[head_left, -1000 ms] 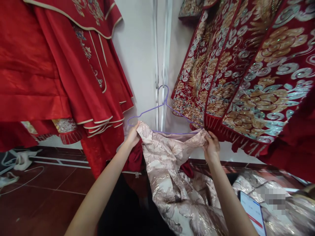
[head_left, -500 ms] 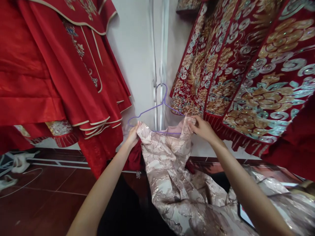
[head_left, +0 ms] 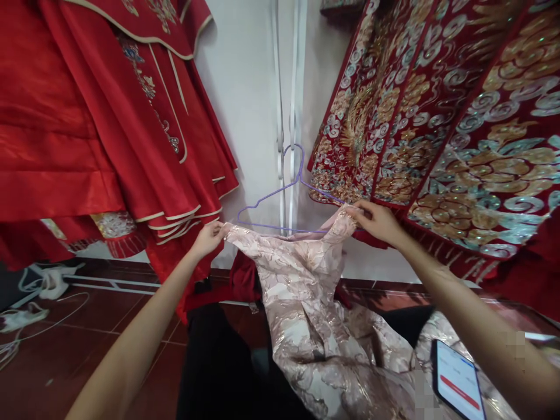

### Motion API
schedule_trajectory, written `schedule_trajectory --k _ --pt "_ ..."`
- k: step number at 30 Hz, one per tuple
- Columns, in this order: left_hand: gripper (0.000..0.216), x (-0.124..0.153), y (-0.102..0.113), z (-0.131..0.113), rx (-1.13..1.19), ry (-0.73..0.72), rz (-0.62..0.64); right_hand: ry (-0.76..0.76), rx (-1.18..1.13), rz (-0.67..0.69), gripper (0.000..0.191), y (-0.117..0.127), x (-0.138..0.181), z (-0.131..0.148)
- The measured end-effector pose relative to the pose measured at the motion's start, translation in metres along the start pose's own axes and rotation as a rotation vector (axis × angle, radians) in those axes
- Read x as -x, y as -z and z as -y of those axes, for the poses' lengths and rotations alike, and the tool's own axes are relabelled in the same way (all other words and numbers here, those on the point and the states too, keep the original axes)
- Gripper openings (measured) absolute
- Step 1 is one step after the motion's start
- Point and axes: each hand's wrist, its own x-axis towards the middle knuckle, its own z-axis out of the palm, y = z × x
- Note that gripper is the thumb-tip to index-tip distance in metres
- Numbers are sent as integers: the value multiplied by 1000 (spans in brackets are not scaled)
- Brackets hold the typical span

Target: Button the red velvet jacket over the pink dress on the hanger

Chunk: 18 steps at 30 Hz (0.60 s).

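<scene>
A pale pink brocade garment (head_left: 301,291) hangs from both my hands and trails down toward my lap. My left hand (head_left: 209,236) is closed on its left top corner. My right hand (head_left: 377,220) pinches its right top corner, next to the right end of a thin purple wire hanger (head_left: 280,192). The hanger sits just behind the garment's top edge, its hook up against white strips on the wall. Whether my right hand also grips the hanger wire I cannot tell.
Plain red robes (head_left: 100,128) hang at the left. Heavily embroidered red and gold garments (head_left: 437,116) hang at the right, close over my right hand. A phone (head_left: 457,385) with a lit screen lies at the lower right. White cables (head_left: 35,291) lie on the dark red floor (head_left: 87,326).
My right hand moved left and up along the garment's top edge to the hanger's right end. My left hand pulled its corner out leftward, spreading the top edge wider.
</scene>
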Motion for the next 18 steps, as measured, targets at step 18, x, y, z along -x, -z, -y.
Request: schedule_trajectory --k 18 --pt "43 -52 -18 23 -37 -86 -102 -21 0 27 33 -7 -8 -12"
